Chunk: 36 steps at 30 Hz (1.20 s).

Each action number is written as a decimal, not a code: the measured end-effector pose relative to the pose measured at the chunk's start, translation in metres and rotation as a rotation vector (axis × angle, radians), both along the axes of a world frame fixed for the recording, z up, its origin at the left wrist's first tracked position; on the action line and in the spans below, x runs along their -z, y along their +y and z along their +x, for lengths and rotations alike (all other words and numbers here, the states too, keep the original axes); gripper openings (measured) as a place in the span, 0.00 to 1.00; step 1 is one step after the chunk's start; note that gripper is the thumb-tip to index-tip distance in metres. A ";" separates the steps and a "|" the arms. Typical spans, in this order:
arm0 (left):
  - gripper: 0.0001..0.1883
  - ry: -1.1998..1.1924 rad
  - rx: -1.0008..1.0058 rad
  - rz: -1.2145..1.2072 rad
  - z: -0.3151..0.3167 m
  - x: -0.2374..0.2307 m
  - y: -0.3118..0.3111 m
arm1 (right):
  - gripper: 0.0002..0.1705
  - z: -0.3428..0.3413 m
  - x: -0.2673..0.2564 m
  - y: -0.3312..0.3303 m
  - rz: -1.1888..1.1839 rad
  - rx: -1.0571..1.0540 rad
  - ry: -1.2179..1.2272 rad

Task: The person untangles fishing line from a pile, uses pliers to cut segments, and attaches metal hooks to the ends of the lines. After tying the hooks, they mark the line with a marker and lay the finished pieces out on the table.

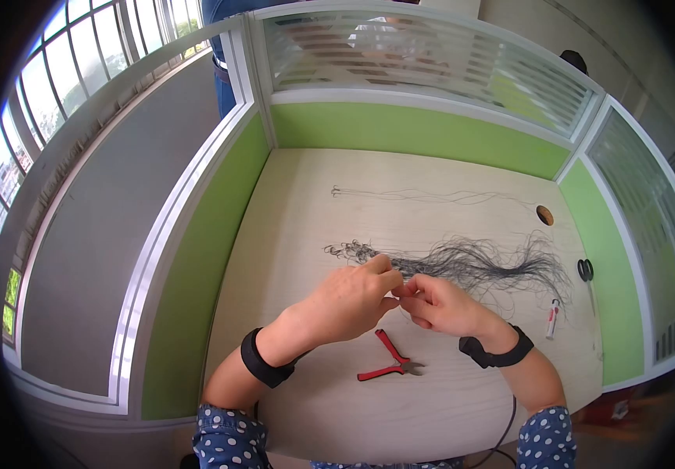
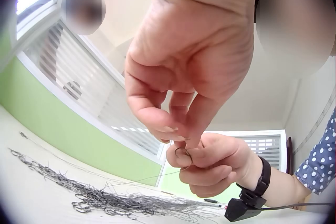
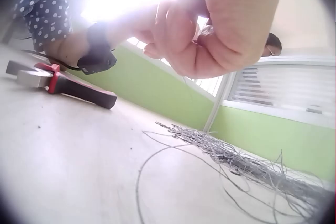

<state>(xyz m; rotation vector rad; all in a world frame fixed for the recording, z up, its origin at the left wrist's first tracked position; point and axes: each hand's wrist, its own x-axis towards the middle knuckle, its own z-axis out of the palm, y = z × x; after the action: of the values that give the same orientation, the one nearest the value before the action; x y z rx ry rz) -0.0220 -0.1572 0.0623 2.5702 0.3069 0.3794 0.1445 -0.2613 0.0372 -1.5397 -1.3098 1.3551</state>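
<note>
In the head view both hands meet over the middle of the table. My left hand reaches down with bent fingers, pinching at a small dark fish hook. Against those fingertips, my right hand pinches the same hook between thumb and index finger, its other fingers curled. A thin line trails from the right fingers in the left wrist view. Just beyond the hands lies a bundle of dark lines, with several hooks clustered at its left end. The right wrist view hides the hook behind the right hand.
Red-handled pliers lie open nearer the body. Separate thin lines stretch across the far table. On the right are black-handled scissors, a small white tube and a round hole. Green partitions enclose the table.
</note>
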 end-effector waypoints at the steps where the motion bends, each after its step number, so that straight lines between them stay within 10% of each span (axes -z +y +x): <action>1: 0.05 0.007 0.008 0.008 0.001 0.001 0.000 | 0.10 0.001 0.001 -0.001 0.003 0.003 0.001; 21: 0.03 -0.376 -0.115 -0.211 0.004 -0.013 0.006 | 0.09 0.015 -0.027 -0.023 0.295 -0.001 -0.237; 36: 0.04 -0.227 -0.245 -0.041 0.002 -0.002 0.019 | 0.12 0.057 -0.074 -0.060 0.584 0.219 -0.093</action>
<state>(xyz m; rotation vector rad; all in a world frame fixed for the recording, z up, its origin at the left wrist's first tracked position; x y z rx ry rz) -0.0198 -0.1385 0.0644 2.4253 0.5414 0.7403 0.2012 -0.3213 0.1110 -1.2937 -1.3875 0.6848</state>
